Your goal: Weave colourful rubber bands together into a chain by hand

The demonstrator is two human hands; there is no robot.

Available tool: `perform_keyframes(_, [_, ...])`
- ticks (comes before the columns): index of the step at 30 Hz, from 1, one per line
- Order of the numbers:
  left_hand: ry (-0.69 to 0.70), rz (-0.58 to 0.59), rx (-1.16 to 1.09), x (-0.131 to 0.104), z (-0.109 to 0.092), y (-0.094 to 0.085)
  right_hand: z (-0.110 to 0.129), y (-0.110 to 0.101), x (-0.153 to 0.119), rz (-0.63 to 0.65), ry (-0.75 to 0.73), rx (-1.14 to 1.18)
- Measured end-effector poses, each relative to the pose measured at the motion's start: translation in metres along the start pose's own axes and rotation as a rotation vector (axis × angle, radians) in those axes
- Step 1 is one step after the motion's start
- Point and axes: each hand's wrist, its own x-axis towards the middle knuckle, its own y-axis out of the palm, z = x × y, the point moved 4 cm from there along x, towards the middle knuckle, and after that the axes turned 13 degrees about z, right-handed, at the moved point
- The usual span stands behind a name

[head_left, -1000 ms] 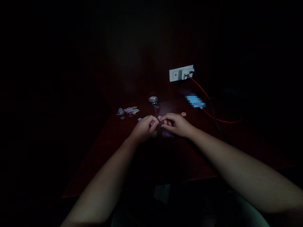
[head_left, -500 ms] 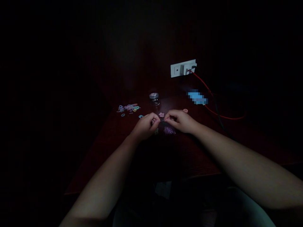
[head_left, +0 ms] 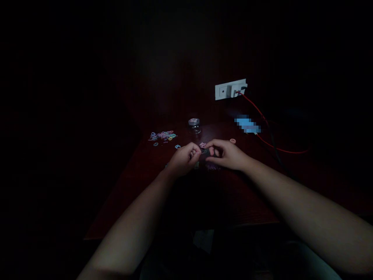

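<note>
Pinched between thumb and forefinger of the left hand (head_left: 185, 157) is what looks like a thin, pale band (head_left: 204, 151), its faint curve reaching out from the fingertips toward the other hand, over the dark red table (head_left: 131, 186). The right hand (head_left: 229, 154) faces it with forefinger and thumb parted and its other fingers curled inward; whether those curled fingers hold anything cannot be told in the dim light. Just beyond the fingertips lies a small cluster of pink bands (head_left: 203, 145), while a purple heap (head_left: 213, 166) sits on the near side of the right hand and a small yellowish bunch (head_left: 196, 165) shows near the left hand. Blue bands (head_left: 177, 147) lie just past the left hand, and an orange-pink ring (head_left: 232, 141) rests just beyond the right. Farther off to the left spreads a loose pile of multicoloured bands (head_left: 164, 135). A clear jar (head_left: 194, 125) stands upright toward the back, the pale pattern on its top too small to read. To its right lies a pixelated blue device (head_left: 247, 124), any writing on it hidden, with a red cable (head_left: 253, 103) running to a white adapter (head_left: 234, 90) in the wall socket (head_left: 222, 92). A dark cord (head_left: 272, 140) crosses the red one.
</note>
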Motion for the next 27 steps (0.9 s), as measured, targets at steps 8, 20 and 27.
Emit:
perform_keyframes(8, [0.006,0.028,0.001,0.0014,0.0001,0.0026,0.0084,0.0002,0.0012,0.008,-0.052,-0.106])
perform_keyframes(20, [-0.009,0.06,-0.084,0.0005,0.0017,0.0026,0.0056,-0.0022,0.0011,-0.001,-0.035,-0.141])
perform_keyframes(27, [0.039,0.073,-0.074,0.0013,0.0019,0.0062,0.0073,-0.0012,0.0007,0.011,-0.052,-0.131])
